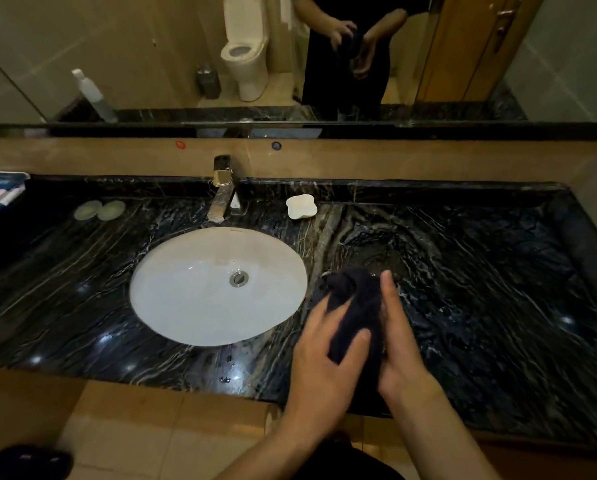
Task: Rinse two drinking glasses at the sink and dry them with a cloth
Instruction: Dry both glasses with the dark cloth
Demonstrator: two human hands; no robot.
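1. Both hands are over the dark stone surface (497, 289), just to the right of the white sink (186, 306). The left hand (328, 362) and the right hand (399, 344) are each closed around a dark cloth (355, 306) bunched between them.
2. No glass shows clearly. One may be wrapped inside the cloth, but I cannot tell. So each grip is wrapped on the cloth, and what lies under it is hidden.
3. A glass inside the cloth could slip out if the hands loosen. It would hit the hard stone and could break.
4. Squeezing or twisting too hard could crack thin glass.
5. There are water drops near the front edge of the surface. A wet spot could make a glass slide when it is set down.
6. Counting: two hands, one cloth, one sink, one tap (222, 188), one white soap dish (301, 206), and two round pale coasters (99, 209) side by side at the back left.
7. Glasses seen for sure: none. The second glass is not in plain sight either.
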